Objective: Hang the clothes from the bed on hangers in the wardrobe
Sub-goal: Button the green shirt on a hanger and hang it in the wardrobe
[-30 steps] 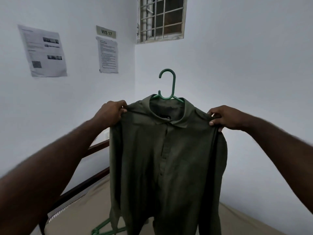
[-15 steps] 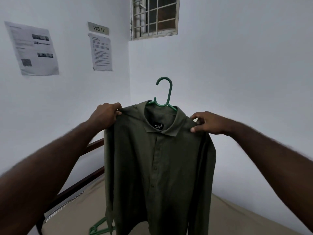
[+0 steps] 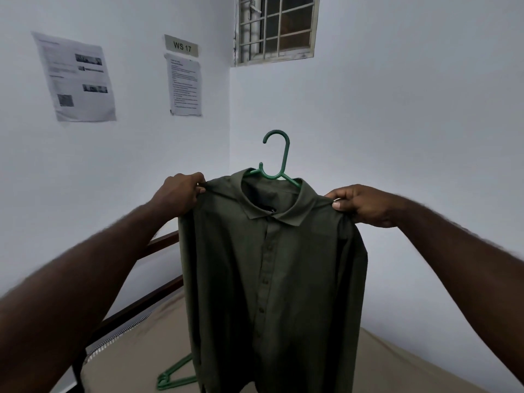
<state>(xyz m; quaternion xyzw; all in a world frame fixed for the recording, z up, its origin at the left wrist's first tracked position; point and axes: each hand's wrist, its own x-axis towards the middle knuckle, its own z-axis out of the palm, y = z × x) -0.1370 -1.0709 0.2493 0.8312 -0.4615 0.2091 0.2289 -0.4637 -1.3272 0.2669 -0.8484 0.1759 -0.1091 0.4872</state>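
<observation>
Holding up the olive shirt [image 3: 272,279] above the bed [image 3: 127,361], already seated on a green hanger [image 3: 279,157]. Gripping one shoulder in the left hand [image 3: 181,194], pinching the other in the right hand [image 3: 360,204]. Looks like the squaring-up step, nearly finished. Next, likely: freeing one of the hands to take its hook, then carrying across to the wardrobe (out of view), leaving the spare hangers [image 3: 175,375] on the bed.
</observation>
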